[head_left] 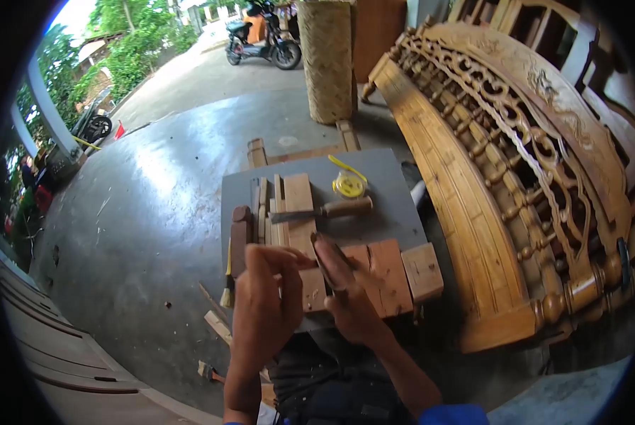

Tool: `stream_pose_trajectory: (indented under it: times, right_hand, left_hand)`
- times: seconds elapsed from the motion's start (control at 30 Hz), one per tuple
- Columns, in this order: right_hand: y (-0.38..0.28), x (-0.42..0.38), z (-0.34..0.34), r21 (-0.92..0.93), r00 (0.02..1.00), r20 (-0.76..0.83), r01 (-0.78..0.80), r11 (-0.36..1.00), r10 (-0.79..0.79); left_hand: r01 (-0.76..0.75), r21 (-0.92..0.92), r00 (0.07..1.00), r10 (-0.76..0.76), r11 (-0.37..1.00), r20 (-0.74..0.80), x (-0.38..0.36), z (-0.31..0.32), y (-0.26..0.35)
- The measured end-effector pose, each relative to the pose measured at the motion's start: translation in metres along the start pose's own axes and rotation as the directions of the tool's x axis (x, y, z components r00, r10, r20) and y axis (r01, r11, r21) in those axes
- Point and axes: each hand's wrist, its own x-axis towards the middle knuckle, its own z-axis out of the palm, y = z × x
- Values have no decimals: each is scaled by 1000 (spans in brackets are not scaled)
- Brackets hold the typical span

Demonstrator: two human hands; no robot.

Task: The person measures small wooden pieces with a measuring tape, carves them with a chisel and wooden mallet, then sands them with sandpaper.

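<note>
My left hand (264,294) is raised over the near edge of the grey work board (395,177), fingers bent and pinched at something too small to make out. Close beside it, my right hand (349,297) is closed around a dark, elongated tool (332,262), blurred by motion. Reddish wood blocks (388,273) lie beneath and right of my hands, with a paler block (422,270) at their right end. Beyond my hands, a chisel with a wooden handle (347,207) rests across light wood strips (300,195). A yellow tape measure (349,184) lies behind it.
A brown wooden block (240,237) and a brush (227,294) are at the board's left side. A large carved wooden bench (459,191) stands on the right. Behind the board rises a tall patterned column (328,64). Another brush (208,371) lies on the floor.
</note>
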Motion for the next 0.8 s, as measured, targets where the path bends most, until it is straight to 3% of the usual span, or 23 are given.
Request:
stream_pose_trajectory:
  times: [0.07,0.2,0.23,0.33,0.37,0.4,0.47,0.5,0.57,0.6,0.67,0.73,0.77,0.8]
  right_hand:
    - [38,1,6,-45,997,-22,-81,996,80]
    - [7,13,0,-114,999,41,5,993,0]
    - [-22,15,-3,-15,997,24,69,998,-68]
    - [20,6,-3,43,992,34,-121,992,119]
    - [59,1,-2,-129,973,49,-216,968,224]
    - [50,1,-2,-75,978,38,-201,977,204]
    - [12,-1,-6,33,985,12,-170,985,170]
    - [-9,-3,-8,7,1000,-13,-20,1000,20]
    - [14,-8,-10,113,990,56,-136,984,130]
    - [41,-7,-10,55,989,58,-140,989,137]
    - [56,-6,-10,16,996,41,-84,996,83]
    - [8,0,-7,51,999,-7,40,998,-40]
    - [-15,1,-12,142,998,7,67,988,-68]
    - [-2,-2,-7,121,999,14,31,992,-32]
  left_hand:
    - [54,10,997,-53,999,-49,1,2,1]
    - [56,57,995,-52,997,-81,10,3,-1]
    - [64,54,993,-58,996,-100,10,6,0]
    - [118,120,989,-106,986,-98,5,4,6]
    - [105,160,992,-92,982,-85,2,0,1]
    - [86,197,995,-73,977,-74,2,-1,-2]
    - [-20,97,992,31,995,-122,5,9,-4]
    - [-52,47,988,59,998,-146,2,15,-5]
    - [-51,-89,972,29,995,-232,2,26,-5]
    - [-73,-157,959,26,985,-282,4,30,-5]
    - [-108,-141,947,59,984,-315,0,33,-13]
    - [-144,-119,939,98,982,-330,8,36,-15]
    - [-132,-106,940,90,986,-330,6,37,-13]
    - [-109,-87,943,75,990,-323,1,36,-11]
